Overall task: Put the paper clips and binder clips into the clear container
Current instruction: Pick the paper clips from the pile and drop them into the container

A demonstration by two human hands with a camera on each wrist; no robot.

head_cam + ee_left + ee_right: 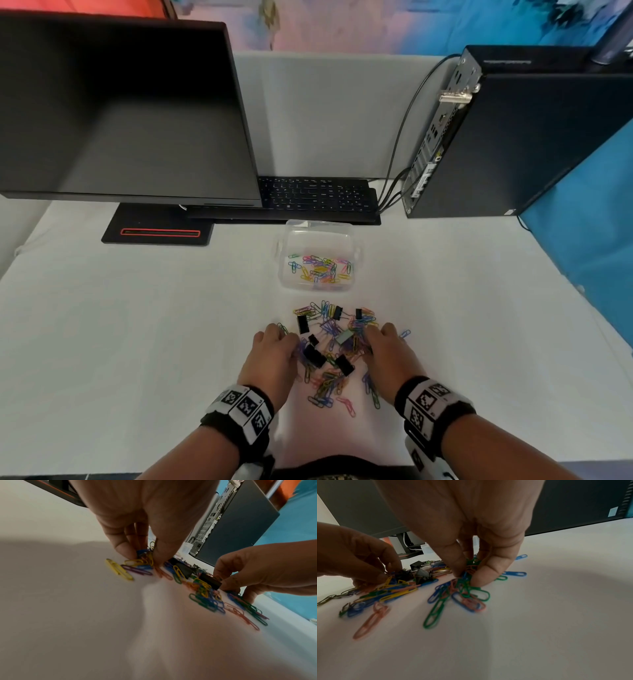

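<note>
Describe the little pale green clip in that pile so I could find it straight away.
Start at the clear container in front of the keyboard and drop to the clip pile between both hands. Just left of the right hand's fingertips lies the pale green binder clip, alone among black ones.

We wear black wristbands (239,416) on both bare forearms, each carrying white blocks printed with black square markers; white camera housings (426,459) hang beneath them.

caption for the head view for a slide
Both hands, left and right, gather paper clips before the clear container.
</note>
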